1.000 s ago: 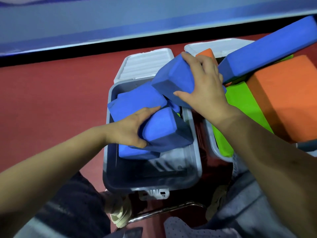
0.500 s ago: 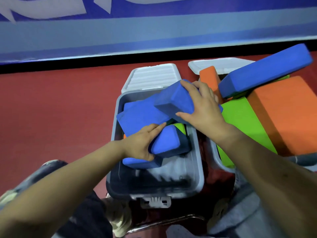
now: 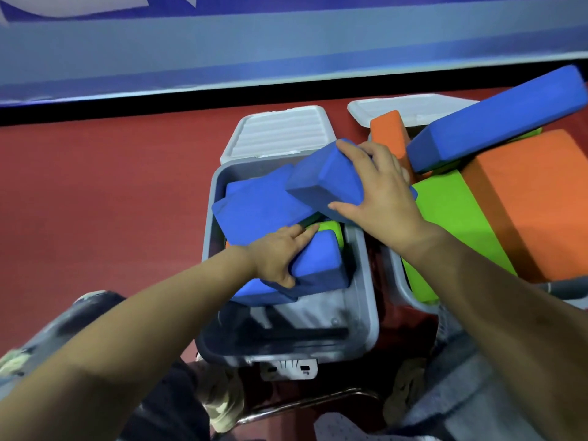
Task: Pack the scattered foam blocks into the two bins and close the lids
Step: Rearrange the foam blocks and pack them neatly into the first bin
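Head view: my right hand (image 3: 381, 192) grips the tilted blue block (image 3: 324, 183) over the left bin (image 3: 366, 300), angling it to fit. At seven o'clock of it, my left hand (image 3: 280, 253) clasps a lower blue block (image 3: 321, 262), steadying it.

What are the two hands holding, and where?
Right hand grips the tilted blue block at its near end. Left hand grips a smaller blue block by its left side.

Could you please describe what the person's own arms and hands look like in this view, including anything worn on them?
Both forearms are bare, with no sleeves in view. The left hand and right hand wear no gloves, and no rings, watch or bracelets are visible on the fingers or wrists. No markings show.
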Available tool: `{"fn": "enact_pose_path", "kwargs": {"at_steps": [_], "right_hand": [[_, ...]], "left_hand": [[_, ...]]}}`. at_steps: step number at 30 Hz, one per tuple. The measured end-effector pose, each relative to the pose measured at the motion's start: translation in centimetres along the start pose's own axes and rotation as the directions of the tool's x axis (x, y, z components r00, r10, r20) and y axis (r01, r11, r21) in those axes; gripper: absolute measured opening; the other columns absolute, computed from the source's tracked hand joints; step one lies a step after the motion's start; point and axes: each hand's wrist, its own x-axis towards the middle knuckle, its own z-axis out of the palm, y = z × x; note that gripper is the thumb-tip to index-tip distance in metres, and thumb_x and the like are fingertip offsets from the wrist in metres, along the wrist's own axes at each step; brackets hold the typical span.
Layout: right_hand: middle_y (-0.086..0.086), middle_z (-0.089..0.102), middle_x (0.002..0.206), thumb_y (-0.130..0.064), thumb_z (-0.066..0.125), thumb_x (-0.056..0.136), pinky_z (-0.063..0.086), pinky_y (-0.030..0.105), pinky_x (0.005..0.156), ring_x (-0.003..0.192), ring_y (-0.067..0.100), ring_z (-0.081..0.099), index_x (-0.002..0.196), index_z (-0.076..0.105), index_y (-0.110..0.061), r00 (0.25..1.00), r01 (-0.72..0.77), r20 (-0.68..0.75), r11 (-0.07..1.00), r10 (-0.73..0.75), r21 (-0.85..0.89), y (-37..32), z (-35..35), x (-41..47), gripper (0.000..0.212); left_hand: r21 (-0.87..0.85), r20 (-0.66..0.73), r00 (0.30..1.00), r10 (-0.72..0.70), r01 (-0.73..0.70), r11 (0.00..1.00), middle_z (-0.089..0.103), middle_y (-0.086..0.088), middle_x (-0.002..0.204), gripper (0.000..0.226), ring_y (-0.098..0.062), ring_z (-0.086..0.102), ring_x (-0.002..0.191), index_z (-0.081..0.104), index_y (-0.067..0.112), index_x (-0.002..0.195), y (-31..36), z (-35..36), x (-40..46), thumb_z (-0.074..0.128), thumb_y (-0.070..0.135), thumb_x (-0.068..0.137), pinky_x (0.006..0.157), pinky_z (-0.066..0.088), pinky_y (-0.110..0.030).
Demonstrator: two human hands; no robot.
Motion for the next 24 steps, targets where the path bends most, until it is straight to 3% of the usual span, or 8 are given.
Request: {"fn": "enact_pose_path", "kwargs": {"at_steps": [2, 5, 8, 10, 13, 17, 24], "right_hand": [[0.010, 0.042, 0.134, -0.033, 0.081, 0.066, 0.033, 0.046, 0.100, 0.125, 0.030, 0.041, 0.144, 0.036, -0.026, 1.000, -0.005, -0.009, 1.000, 0.005, -0.003, 0.1, 0.0, 0.2, 0.090], [0.010, 0.042, 0.134, -0.033, 0.081, 0.065, 0.033, 0.047, 0.100, 0.124, 0.029, 0.041, 0.143, 0.037, -0.025, 1.000, -0.013, -0.011, 1.000, 0.013, 0.007, 0.1, 0.0, 0.0, 0.090], [0.011, 0.044, 0.132, -0.034, 0.082, 0.064, 0.035, 0.047, 0.099, 0.122, 0.031, 0.043, 0.143, 0.038, -0.024, 0.999, 0.009, -0.031, 1.000, -0.009, 0.001, 0.3, -0.2, -0.1, 0.091], [0.011, 0.043, 0.133, -0.033, 0.081, 0.065, 0.033, 0.046, 0.099, 0.122, 0.031, 0.043, 0.143, 0.037, -0.024, 1.000, 0.003, -0.022, 1.000, -0.003, 0.005, 0.5, -0.3, -0.1, 0.090], [0.010, 0.044, 0.133, -0.033, 0.081, 0.065, 0.033, 0.046, 0.099, 0.122, 0.030, 0.043, 0.143, 0.038, -0.025, 1.000, -0.018, -0.018, 1.000, 0.018, 0.013, 0.6, -0.2, 0.1, 0.089], [0.010, 0.043, 0.135, -0.034, 0.081, 0.065, 0.034, 0.048, 0.101, 0.125, 0.029, 0.042, 0.143, 0.038, -0.026, 0.999, -0.040, 0.003, 0.999, 0.039, 0.029, 0.6, 0.1, 0.3, 0.090], [0.010, 0.047, 0.129, -0.034, 0.082, 0.063, 0.040, 0.048, 0.095, 0.120, 0.028, 0.046, 0.140, 0.043, -0.021, 0.998, -0.008, -0.062, 1.000, 0.009, 0.023, 1.6, 0.2, 0.4, 0.088]], "left_hand": [[0.077, 0.056, 0.998, 0.022, -0.026, 0.997, 0.036, -0.014, 0.135, 0.118, -0.031, 0.040, 0.120, -0.001, 0.010, 0.153, 1.3, 1.5, 1.4, 0.078, 0.039, 0.071, 0.103, 0.035, -0.033], [0.053, 0.134, 0.991, -0.027, 0.020, 0.998, 0.034, -0.013, 0.141, 0.115, -0.031, 0.038, 0.124, -0.002, 0.013, 0.153, 2.5, 5.0, 3.7, 0.078, 0.037, 0.075, 0.105, 0.033, -0.036], [0.114, -0.015, 0.998, -0.064, 0.066, 0.991, 0.012, -0.012, 0.159, 0.092, -0.031, 0.023, 0.141, 0.000, 0.023, 0.154, 1.6, 7.0, 4.4, 0.063, 0.036, 0.088, 0.115, 0.020, -0.038], [0.151, -0.027, 0.996, -0.091, 0.094, 0.984, -0.009, -0.007, 0.161, 0.084, -0.031, 0.003, 0.148, -0.006, 0.030, 0.152, 0.7, 7.8, 4.1, 0.053, 0.039, 0.093, 0.118, 0.006, -0.043], [0.186, 0.048, 0.988, -0.145, 0.134, 0.974, -0.028, -0.005, 0.157, 0.093, -0.033, -0.016, 0.146, -0.023, 0.032, 0.146, 0.7, 9.1, 3.6, 0.048, 0.057, 0.091, 0.117, -0.005, -0.048], [0.144, 0.147, 0.978, -0.144, 0.123, 0.982, -0.045, -0.001, 0.143, 0.113, -0.035, -0.026, 0.143, -0.033, 0.033, 0.140, 0.7, 11.5, 4.8, 0.050, 0.076, 0.077, 0.114, -0.011, -0.052], [0.162, 0.206, 0.961, -0.185, 0.153, 0.975, -0.049, 0.000, 0.138, 0.119, -0.034, -0.029, 0.141, -0.038, 0.034, 0.135, -0.2, 12.6, 6.7, 0.051, 0.081, 0.072, 0.115, -0.012, -0.051]]}}
